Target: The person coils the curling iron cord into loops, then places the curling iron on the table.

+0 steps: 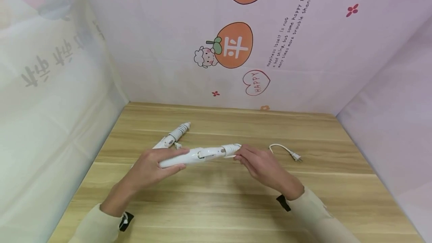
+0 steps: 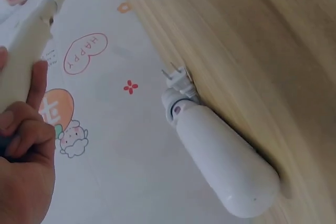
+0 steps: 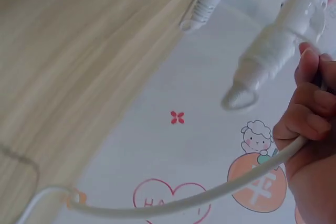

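Note:
A white curling iron (image 1: 194, 155), or a hair tool much like one, is held above the table with its cord wound in coils (image 1: 231, 150) around its tail end. My left hand (image 1: 153, 166) grips its thick, smooth body. At the tail, my right hand (image 1: 260, 166) pinches the white cord (image 3: 247, 178), whose loose length passes out of the fist. That cord's two-pin plug (image 1: 296, 156) lies on the table to the right. A second similar white tool (image 1: 179, 132), also cord-wrapped, lies on the table behind my left hand. Its plug (image 2: 181, 82) sticks out beside it.
The wooden table (image 1: 216, 205) carries these things. White printed cloth (image 1: 162, 48) rises behind it, and pale cloth walls (image 1: 44, 130) stand along the left and right sides. Dark bands (image 1: 126, 221) are worn at both wrists.

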`<state>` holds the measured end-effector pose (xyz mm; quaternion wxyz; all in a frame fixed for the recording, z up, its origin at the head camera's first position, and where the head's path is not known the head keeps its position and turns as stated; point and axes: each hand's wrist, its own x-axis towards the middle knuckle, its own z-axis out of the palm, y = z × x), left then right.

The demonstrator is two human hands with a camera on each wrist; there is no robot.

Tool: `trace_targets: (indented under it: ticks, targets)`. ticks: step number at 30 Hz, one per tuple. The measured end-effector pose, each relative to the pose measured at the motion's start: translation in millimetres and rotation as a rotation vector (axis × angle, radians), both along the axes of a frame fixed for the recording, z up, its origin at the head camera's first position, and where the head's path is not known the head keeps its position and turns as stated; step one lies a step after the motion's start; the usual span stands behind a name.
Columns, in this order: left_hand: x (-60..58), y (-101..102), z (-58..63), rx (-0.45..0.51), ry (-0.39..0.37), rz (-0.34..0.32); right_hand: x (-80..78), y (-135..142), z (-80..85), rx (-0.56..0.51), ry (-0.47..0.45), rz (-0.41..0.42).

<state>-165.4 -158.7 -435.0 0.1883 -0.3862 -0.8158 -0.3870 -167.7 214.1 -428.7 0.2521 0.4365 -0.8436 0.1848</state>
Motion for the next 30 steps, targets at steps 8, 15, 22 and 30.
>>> trace_targets:
  ticks: [8, 15, 22, 30]
  targets:
    - [4.8, -6, -2.7, 0.046, -0.383, -0.170, -4.5, 2, 5.2, 0.005, 0.061, 0.087]
    - [8.2, -6, -2.5, 0.088, -0.553, -0.266, -9.1, 7, 5.7, -0.020, -0.049, 0.219]
    - [6.8, -6, -7.1, 0.147, -0.607, -0.320, -13.3, 10, 3.9, -0.047, -0.262, 0.308]
    - [6.1, -1, -12.9, 0.237, -0.612, -0.281, -15.0, 8, -4.2, -0.143, -0.453, 0.290]
